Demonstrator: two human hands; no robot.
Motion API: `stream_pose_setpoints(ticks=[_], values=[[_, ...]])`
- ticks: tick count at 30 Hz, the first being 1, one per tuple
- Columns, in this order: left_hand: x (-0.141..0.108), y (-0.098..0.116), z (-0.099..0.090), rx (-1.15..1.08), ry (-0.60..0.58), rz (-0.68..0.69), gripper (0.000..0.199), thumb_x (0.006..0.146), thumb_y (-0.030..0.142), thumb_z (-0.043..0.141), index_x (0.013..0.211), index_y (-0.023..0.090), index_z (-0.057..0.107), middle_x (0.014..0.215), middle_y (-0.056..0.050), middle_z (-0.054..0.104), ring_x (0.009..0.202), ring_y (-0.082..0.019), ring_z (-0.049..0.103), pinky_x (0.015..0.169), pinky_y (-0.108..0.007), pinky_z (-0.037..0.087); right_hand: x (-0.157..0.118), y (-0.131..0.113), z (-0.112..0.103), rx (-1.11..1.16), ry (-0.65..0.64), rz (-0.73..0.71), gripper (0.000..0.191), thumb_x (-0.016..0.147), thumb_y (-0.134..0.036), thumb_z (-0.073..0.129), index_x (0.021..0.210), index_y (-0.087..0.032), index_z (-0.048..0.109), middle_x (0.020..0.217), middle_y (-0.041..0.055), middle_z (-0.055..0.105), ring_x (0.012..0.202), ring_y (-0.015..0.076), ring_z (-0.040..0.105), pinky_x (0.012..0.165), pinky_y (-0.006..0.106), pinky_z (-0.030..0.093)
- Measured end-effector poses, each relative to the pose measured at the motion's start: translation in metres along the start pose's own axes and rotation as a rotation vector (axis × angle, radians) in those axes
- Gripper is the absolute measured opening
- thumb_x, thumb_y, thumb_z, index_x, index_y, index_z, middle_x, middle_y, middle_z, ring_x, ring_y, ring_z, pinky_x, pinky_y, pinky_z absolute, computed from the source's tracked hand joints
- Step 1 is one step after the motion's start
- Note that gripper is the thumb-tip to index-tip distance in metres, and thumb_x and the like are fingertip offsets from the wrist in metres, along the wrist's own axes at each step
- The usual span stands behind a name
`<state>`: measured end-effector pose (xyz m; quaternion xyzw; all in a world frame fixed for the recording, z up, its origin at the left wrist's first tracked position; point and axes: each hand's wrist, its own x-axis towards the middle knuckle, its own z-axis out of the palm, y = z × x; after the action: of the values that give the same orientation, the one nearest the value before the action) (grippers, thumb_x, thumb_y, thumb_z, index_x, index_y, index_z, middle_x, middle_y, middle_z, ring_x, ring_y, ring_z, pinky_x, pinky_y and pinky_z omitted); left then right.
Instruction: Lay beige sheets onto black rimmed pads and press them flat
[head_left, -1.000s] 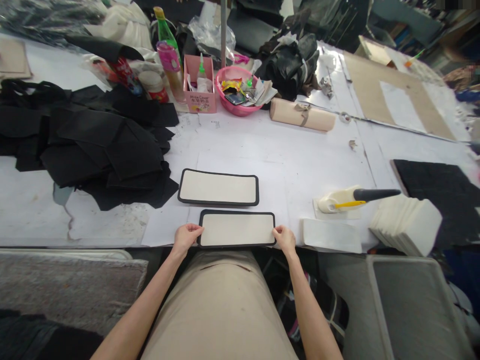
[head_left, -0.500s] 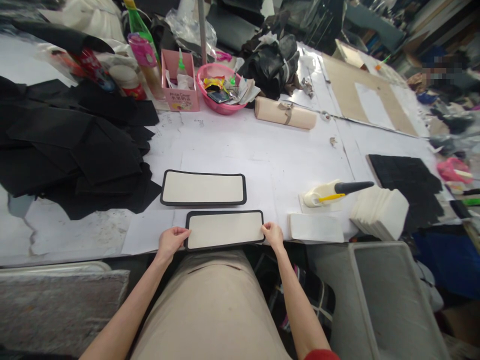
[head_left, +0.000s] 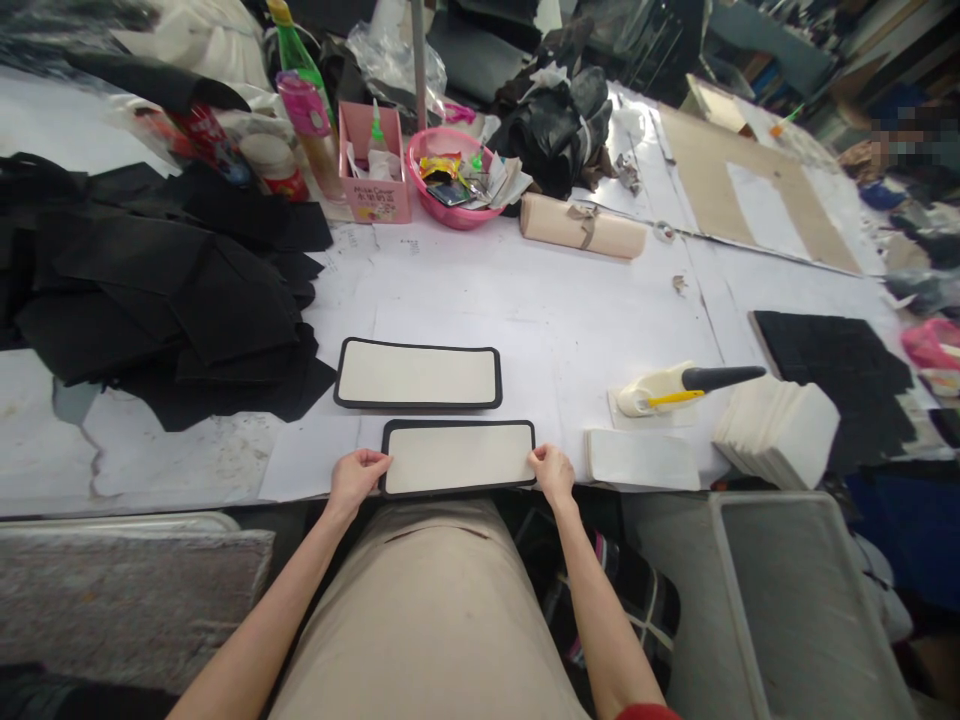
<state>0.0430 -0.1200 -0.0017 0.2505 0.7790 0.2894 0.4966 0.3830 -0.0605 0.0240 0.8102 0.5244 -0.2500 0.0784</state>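
Observation:
A rectangular cream panel with a black border lies at the table's front edge, right before me. My left hand pinches its left end between thumb and fingers. At the opposite end, my right hand pinches the black border the same way. Just behind it rests a similar black-edged cream panel, perhaps a stack of them. To the right of my right hand lie white rectangular pieces, and beyond them a fanned stack of white pieces.
A pale glue container with a dark-handled brush and yellow stick stands at right. Black sheets are heaped at left. Behind are a pink box, a pink basket and a beige roll. A grey bin stands below.
The whole view has shifted slightly, so things appear a little farther right. Both hands keep their pinch on the front panel's ends, and the panel looks slightly more level.

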Motion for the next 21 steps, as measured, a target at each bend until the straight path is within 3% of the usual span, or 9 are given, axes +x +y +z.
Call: stream_pose_setpoints(ticks=[14,21], values=[[0.003,-0.003,0.002,0.027,-0.026,0.022,0.027,0.058,0.042,0.065,0.067,0.016,0.060,0.041,0.004,0.053,0.038,-0.011,0.048,0.039,-0.021,0.034,0.005,0.004,0.006,0.094,0.062,-0.012,0.011,0.078,-0.022,0.055,0.076,-0.019,0.066,0.080,0.0068,0.070,0.081,0.0216,0.066,0.070,0.029,0.045],[0.001,-0.001,0.002,0.044,-0.017,0.024,0.025,0.060,0.040,0.064,0.067,0.017,0.058,0.041,0.004,0.053,0.038,-0.011,0.049,0.037,-0.020,0.032,0.010,0.030,0.011,0.357,0.133,-0.099,0.019,0.081,-0.031,0.052,0.076,-0.017,0.064,0.063,0.0002,0.066,0.056,0.0151,0.062,0.056,0.025,0.047]])
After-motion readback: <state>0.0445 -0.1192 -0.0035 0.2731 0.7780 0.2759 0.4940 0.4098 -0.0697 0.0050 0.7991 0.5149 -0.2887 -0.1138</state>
